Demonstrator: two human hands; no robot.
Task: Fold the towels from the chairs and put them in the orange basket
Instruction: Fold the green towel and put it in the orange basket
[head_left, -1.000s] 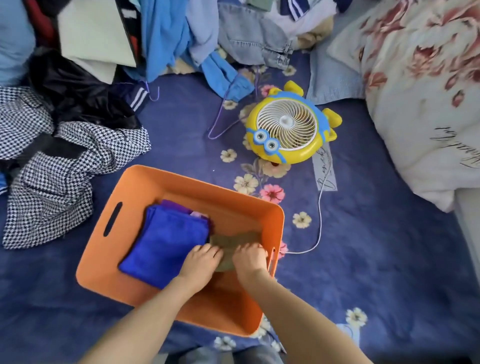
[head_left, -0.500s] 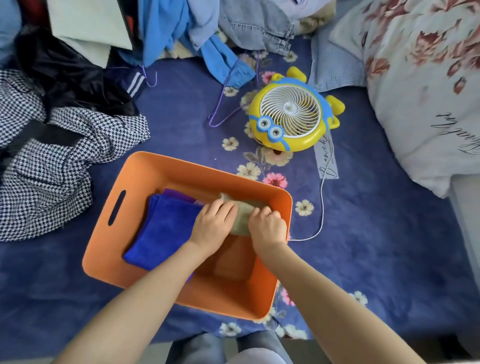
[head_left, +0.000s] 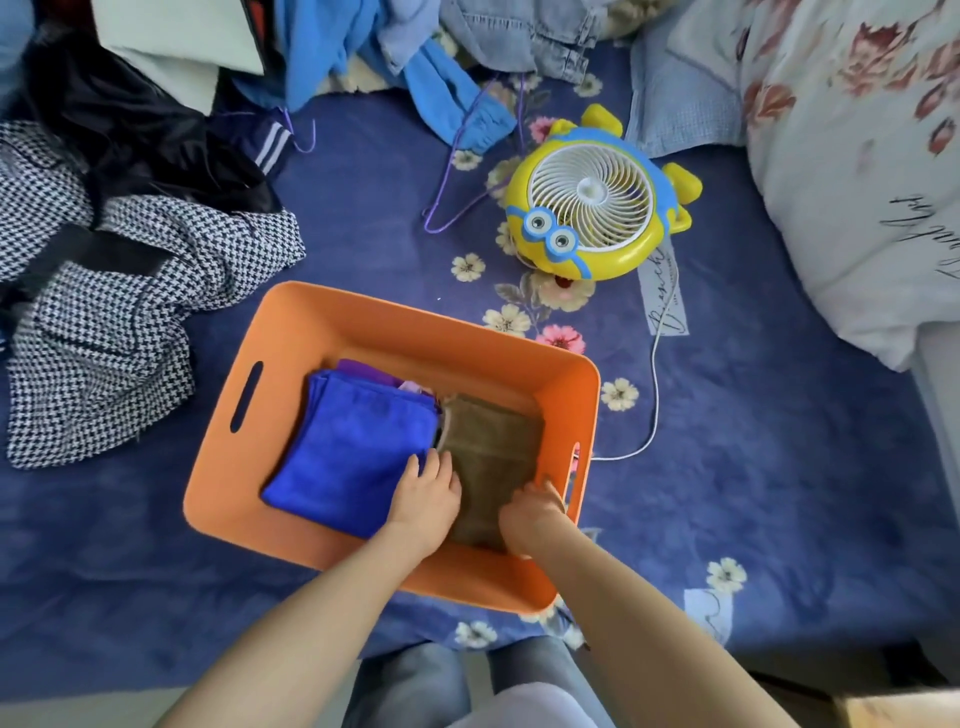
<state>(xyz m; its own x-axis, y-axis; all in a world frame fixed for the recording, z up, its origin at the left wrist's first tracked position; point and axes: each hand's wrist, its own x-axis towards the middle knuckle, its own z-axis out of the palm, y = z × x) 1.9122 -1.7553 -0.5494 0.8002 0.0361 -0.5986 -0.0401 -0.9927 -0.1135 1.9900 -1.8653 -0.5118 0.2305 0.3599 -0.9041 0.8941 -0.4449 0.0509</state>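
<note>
An orange basket (head_left: 322, 332) sits on the blue flowered bedspread. Inside on the left lies a folded blue towel (head_left: 353, 447) on top of a purple one (head_left: 363, 370). A folded olive-brown towel (head_left: 491, 452) lies flat on the right side of the basket. My left hand (head_left: 428, 501) rests at the seam between the blue and brown towels, fingers curled down. My right hand (head_left: 530, 512) presses on the brown towel's near right edge against the basket wall; its fingertips are hidden.
A yellow and blue toy-faced fan (head_left: 592, 208) lies beyond the basket, its white cord (head_left: 655, 395) running past the right rim. A houndstooth garment (head_left: 104, 332) and piled clothes (head_left: 311, 57) lie left and behind. A flowered quilt (head_left: 857, 156) is at right.
The brown towel, bunched at the basket's far side half a second ago, now lies flat on the right. Both hands have drawn back toward me along it.
</note>
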